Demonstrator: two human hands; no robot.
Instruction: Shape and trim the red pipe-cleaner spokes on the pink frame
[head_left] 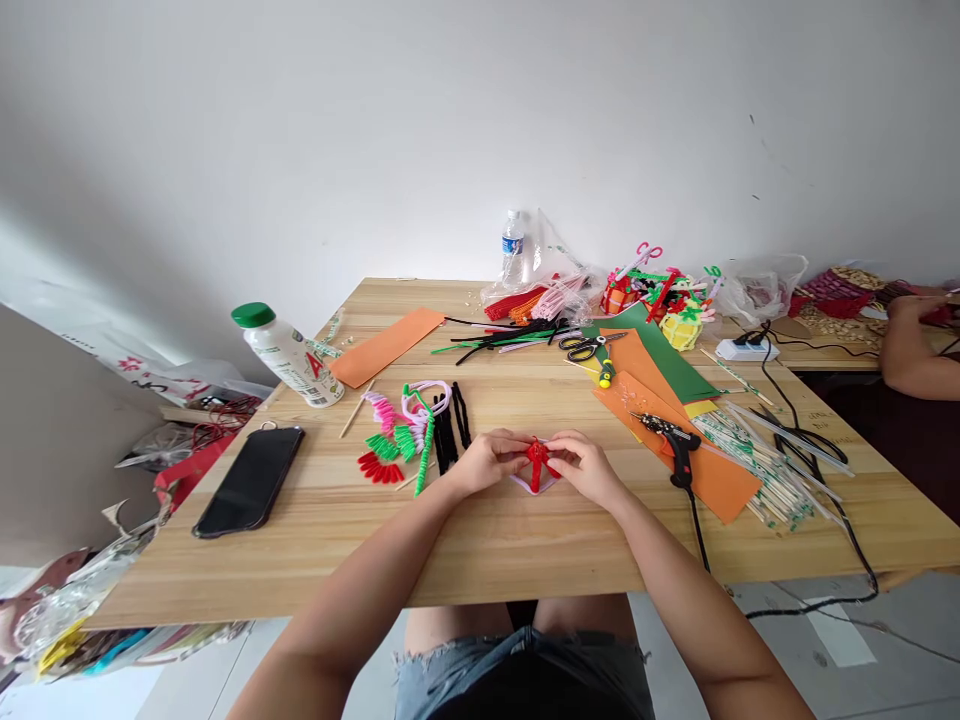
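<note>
Between the two hands, at the near middle of the wooden surface (315, 520), sits a small red pipe-cleaner piece (537, 460), pinched from both sides: the left hand (487, 460) closes its fingertips on it from the left, the right hand (585, 465) from the right, and a bit of pale pink shows under it. Just left of the left hand lie black pipe cleaners (450, 425), a green coiled one (425, 450), and small folded pieces in pink, green and red (384, 445). Farther left rest a dark phone (251, 480) and a white bottle with a green cap (285, 355), tilted. Right of the right hand a black glue gun (675, 445) lies on orange paper (720, 480), with a bundle of thin sticks (765, 470) beyond it. Ahead of the hands are scissors (592, 347), green paper (667, 355), an orange strip (386, 345) and a clear water bottle (513, 245). At the far right, another person's arm (911, 345) rests on the surface.
</note>
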